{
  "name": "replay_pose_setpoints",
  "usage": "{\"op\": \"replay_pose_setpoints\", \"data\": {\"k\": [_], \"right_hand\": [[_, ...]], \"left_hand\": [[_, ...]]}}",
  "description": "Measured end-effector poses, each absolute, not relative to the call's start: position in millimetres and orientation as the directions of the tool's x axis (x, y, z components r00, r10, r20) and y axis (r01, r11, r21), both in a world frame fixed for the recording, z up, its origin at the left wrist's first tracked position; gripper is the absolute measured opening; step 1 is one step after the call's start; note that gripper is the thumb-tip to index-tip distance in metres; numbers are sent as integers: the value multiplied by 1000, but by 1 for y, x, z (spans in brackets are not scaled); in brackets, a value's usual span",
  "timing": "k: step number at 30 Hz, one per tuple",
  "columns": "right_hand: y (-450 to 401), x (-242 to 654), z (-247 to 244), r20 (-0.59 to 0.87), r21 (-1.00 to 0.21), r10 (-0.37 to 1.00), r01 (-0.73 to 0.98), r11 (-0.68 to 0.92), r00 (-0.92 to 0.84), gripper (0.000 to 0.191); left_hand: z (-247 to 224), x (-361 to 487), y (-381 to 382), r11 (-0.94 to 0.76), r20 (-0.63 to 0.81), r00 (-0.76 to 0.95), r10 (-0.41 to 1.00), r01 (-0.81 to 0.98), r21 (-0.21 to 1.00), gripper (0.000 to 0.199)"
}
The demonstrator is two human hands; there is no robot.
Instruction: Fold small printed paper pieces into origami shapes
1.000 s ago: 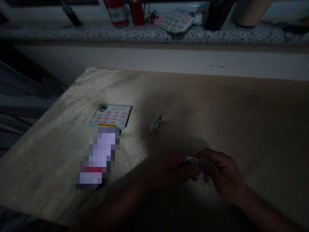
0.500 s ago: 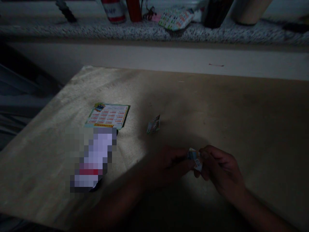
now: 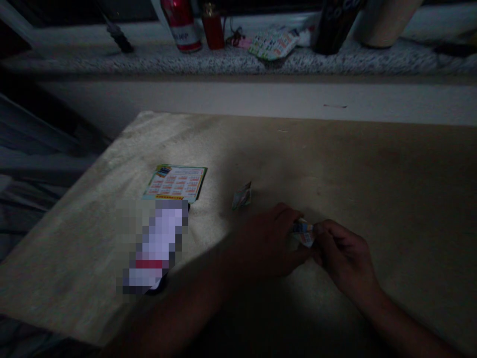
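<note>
A small folded piece of printed paper (image 3: 306,235) is pinched between the thumb and fingers of my right hand (image 3: 345,256). My left hand (image 3: 270,241) is at the paper's left side, its thumb and fingers spread apart around that edge; whether they touch it is hard to tell in the dim light. Another small folded paper piece (image 3: 242,196) lies on the table (image 3: 391,199), up and to the left of my hands.
A printed calendar card (image 3: 177,183) lies at the left of the table, above a phone (image 3: 160,243) with a blurred screen. On the granite sill (image 3: 149,63) stand a red can (image 3: 182,25), a red bottle (image 3: 213,27), a crumpled printed sheet (image 3: 274,44) and dark and pale cups.
My left hand's fingers have opened from their pinch on the paper and spread wider. My right hand still holds it. The whole view has shifted slightly.
</note>
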State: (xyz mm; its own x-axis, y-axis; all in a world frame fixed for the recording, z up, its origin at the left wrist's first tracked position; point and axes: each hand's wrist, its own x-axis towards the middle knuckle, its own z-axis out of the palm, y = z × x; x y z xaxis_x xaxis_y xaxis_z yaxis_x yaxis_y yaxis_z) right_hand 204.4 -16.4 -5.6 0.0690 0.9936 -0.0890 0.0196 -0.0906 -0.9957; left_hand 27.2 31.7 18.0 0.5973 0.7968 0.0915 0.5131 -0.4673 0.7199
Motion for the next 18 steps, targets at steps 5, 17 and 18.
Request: {"op": "replay_pose_setpoints", "data": {"k": [5, 17, 18], "right_hand": [[-17, 203, -5, -92, -993, 995, 69, -94, 27, 37], [-15, 202, -5, -60, -993, 998, 100, -58, -16, 38], [-16, 202, -6, -58, -993, 998, 100, -56, -19, 38]], "left_hand": [[-8, 27, 29, -496, 294, 511, 808, 318, 808, 51], [-12, 23, 32, -569, 444, 455, 772, 186, 801, 44], [-12, 23, 32, -570, 442, 457, 772, 189, 800, 44]]}}
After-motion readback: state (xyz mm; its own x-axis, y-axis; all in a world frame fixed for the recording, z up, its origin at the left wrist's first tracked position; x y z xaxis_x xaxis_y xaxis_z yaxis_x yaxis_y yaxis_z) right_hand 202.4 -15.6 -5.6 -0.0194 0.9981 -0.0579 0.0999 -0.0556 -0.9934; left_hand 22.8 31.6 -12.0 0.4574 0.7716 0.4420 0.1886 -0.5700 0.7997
